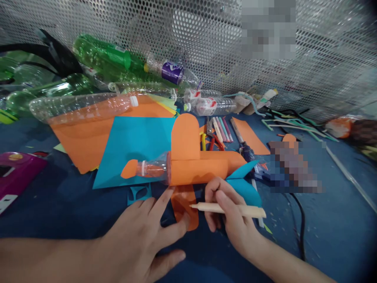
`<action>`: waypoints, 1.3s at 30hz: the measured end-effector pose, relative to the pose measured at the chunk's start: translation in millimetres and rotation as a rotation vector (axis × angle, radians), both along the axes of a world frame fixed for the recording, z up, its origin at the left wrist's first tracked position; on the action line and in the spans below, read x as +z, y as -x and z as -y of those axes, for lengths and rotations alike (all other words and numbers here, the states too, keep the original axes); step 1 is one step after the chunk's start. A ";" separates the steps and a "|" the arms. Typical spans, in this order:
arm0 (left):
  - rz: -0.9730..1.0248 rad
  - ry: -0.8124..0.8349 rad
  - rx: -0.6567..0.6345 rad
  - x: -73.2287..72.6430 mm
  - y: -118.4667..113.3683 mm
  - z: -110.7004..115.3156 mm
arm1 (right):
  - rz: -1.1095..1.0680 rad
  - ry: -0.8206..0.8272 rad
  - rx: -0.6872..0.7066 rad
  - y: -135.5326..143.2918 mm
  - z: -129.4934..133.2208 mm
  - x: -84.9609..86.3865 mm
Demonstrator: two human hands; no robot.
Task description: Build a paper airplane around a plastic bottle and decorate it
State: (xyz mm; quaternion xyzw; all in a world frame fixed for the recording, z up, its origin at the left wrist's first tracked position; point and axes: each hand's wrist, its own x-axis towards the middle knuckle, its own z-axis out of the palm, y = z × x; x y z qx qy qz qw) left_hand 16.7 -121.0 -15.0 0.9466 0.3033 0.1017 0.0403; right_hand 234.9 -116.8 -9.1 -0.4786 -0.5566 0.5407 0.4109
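Note:
A model plane (200, 171) made from a clear plastic bottle wrapped in orange paper lies across the middle, its bottle neck pointing left. Blue paper tail fins (244, 186) stick out at its right end, and an orange paper propeller piece (129, 169) sits at the neck. My left hand (144, 226) is spread, with fingertips resting on the near orange wing (185, 204) and by the body's edge. In my right hand (228, 208) is a cream-coloured marker pen (247, 211), gripped like a pencil, its tip over the near wing.
Blue (135, 141) and orange paper sheets (82, 145) lie behind the plane. Clear and green plastic bottles (103, 53) line the perforated metal wall. Red-handled pliers (212, 139), several markers (222, 129) and a glue gun (250, 157) lie further right. A purple case (20, 173) is at left.

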 end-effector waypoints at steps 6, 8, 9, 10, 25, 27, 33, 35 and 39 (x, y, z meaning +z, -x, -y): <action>-0.003 0.055 0.029 1.6 -1.8 1.4 | 0.190 -0.061 0.082 -0.6 -1.0 5.6; -0.006 0.068 0.036 1.9 -2.4 1.7 | 0.224 -0.069 0.077 1.1 -2.2 6.8; -0.008 0.072 0.039 2.0 -2.6 1.7 | 0.222 -0.066 0.056 2.2 -2.9 6.5; -0.007 0.076 0.040 2.1 -2.7 1.5 | 0.210 -0.061 0.029 3.3 -3.5 5.6; 0.022 0.033 0.032 -3.1 -1.8 1.7 | 0.253 0.059 -0.035 1.9 -2.1 -14.0; 0.020 0.043 0.032 -2.7 -2.0 1.5 | 0.256 0.060 -0.031 2.0 -2.4 -13.3; 0.005 0.070 0.045 1.7 -3.2 2.1 | 0.231 0.056 -0.032 2.2 -2.8 -11.8; 0.009 0.065 0.054 1.5 -3.3 2.4 | 0.233 0.053 -0.031 2.3 -2.7 -11.9; 0.027 0.053 0.039 0.1 -3.2 2.2 | 0.249 0.046 -0.035 2.7 -3.2 -11.0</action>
